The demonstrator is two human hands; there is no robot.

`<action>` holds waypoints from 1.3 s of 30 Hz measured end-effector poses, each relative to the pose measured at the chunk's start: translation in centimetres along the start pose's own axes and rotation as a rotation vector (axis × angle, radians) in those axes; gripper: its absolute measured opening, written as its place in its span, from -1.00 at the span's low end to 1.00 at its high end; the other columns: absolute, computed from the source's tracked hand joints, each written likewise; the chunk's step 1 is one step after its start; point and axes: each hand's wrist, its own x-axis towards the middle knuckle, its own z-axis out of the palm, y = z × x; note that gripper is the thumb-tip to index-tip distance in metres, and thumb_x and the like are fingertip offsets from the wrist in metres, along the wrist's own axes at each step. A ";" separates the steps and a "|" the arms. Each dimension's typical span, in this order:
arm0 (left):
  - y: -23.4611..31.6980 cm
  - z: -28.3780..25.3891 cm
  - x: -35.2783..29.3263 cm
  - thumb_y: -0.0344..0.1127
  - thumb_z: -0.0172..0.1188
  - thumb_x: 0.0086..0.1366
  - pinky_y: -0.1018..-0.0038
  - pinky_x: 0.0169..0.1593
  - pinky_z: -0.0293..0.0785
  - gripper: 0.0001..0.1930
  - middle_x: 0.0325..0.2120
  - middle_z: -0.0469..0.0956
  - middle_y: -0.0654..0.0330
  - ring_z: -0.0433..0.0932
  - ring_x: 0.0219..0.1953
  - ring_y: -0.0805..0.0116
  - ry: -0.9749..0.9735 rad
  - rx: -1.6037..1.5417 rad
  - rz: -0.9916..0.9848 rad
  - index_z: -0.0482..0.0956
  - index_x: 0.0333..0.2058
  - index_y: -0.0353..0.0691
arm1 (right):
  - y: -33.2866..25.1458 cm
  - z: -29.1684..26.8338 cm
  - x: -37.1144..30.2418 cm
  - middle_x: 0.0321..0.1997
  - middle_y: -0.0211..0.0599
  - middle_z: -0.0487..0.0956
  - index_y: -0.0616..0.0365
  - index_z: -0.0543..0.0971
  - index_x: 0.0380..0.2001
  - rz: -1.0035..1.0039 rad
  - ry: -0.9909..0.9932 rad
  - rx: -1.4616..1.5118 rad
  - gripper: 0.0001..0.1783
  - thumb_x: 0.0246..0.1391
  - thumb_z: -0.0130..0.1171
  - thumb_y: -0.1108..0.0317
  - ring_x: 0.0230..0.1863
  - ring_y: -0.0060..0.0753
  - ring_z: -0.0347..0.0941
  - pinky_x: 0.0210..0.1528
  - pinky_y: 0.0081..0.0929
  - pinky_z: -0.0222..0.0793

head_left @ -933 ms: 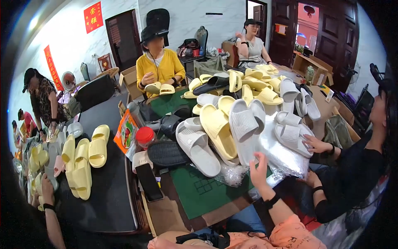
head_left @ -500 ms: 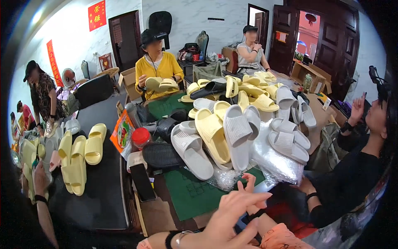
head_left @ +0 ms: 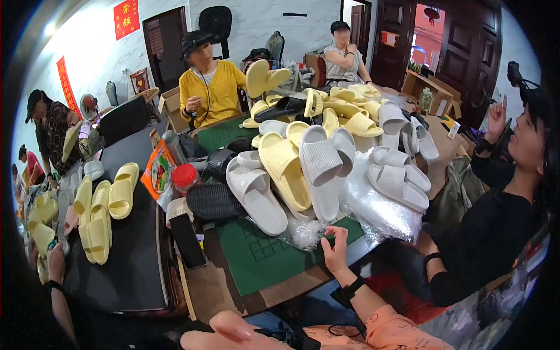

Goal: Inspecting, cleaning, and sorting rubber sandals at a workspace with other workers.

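Foam slippers, cream and pale yellow, heaped loose on the green cutting mat (head_left: 265, 262); by the look of it most remain unsorted, though several yellow pairs (head_left: 99, 204) already lie in rows on the dark side table (head_left: 125, 274). Clear plastic bags (head_left: 379, 204) spread under the heap's right side. Cream slipper (head_left: 256, 195), nearest the mat's bare part. Right hand (head_left: 335, 251): fingers spread, empty, touching crumpled plastic wrap (head_left: 303, 233) at the heap's near edge. Left hand (head_left: 233, 332): low in view, grip not discernible.
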 end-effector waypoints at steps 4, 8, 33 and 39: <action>0.4 -1.1 0.1 -0.59 0.16 -0.01 0.40 -0.23 0.15 -0.41 -0.36 0.28 0.39 0.28 -0.26 0.34 -0.296 0.048 -0.014 0.22 -0.03 0.11 | 0.1 -0.1 -0.1 -0.35 -0.28 0.32 0.21 0.37 -0.29 0.008 -0.004 -0.001 -0.74 -0.15 0.05 0.47 -0.18 -0.28 0.19 -0.06 -0.45 0.10; 0.7 -1.0 -1.6 -0.57 0.15 0.00 0.40 -0.24 0.16 -0.43 -0.39 0.26 0.39 0.27 -0.24 0.36 -0.098 0.073 0.036 0.22 -0.04 0.12 | 0.2 0.0 -0.2 -0.35 -0.28 0.32 0.21 0.37 -0.30 -0.008 -0.017 0.006 -0.74 -0.15 0.05 0.48 -0.19 -0.28 0.19 -0.07 -0.45 0.11; -0.9 -3.2 -6.2 -0.34 0.11 0.15 0.29 -0.16 0.38 -0.60 -0.28 0.41 0.01 0.44 -0.22 0.11 -0.166 -1.322 -0.448 0.28 -0.02 -0.20 | 0.3 0.1 -0.3 -0.40 -0.29 0.34 0.20 0.39 -0.33 0.034 0.027 0.063 -0.77 -0.17 0.05 0.49 -0.22 -0.26 0.19 -0.09 -0.39 0.13; 2.7 -5.2 -4.3 -0.30 0.15 0.14 0.33 -0.17 0.39 -0.59 -0.30 0.41 0.00 0.43 -0.22 0.12 -0.193 -1.069 -0.708 0.28 -0.04 -0.22 | 0.4 0.2 -0.2 -0.40 -0.28 0.33 0.20 0.39 -0.31 0.034 0.018 0.060 -0.75 -0.17 0.06 0.48 -0.23 -0.26 0.19 -0.09 -0.38 0.12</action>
